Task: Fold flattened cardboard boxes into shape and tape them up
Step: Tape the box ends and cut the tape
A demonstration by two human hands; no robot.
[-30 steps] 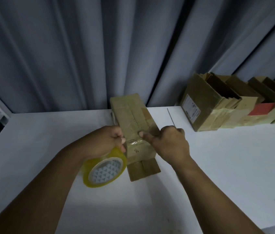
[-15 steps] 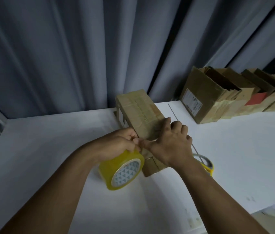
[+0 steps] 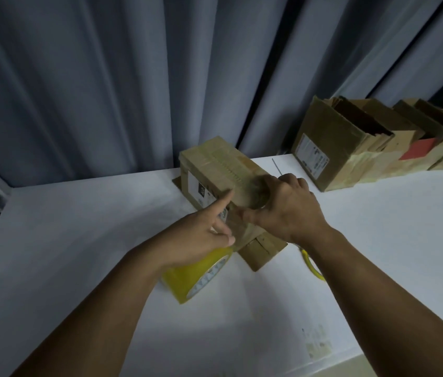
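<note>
Under your left hand (image 3: 201, 235) hangs the tape roll (image 3: 187, 276), gripped, index finger straight toward the box (image 3: 215, 164); your right hand (image 3: 288, 210) curls over its near end, thumb pressing.

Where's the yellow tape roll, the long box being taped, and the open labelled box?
Yellow roll of packing tape (image 3: 186, 278): head view, outer yellow band.
Long brown cardboard box (image 3: 220, 161): head view, top face.
Open brown cardboard box with white label (image 3: 332, 137): head view, labelled side wall.
</note>
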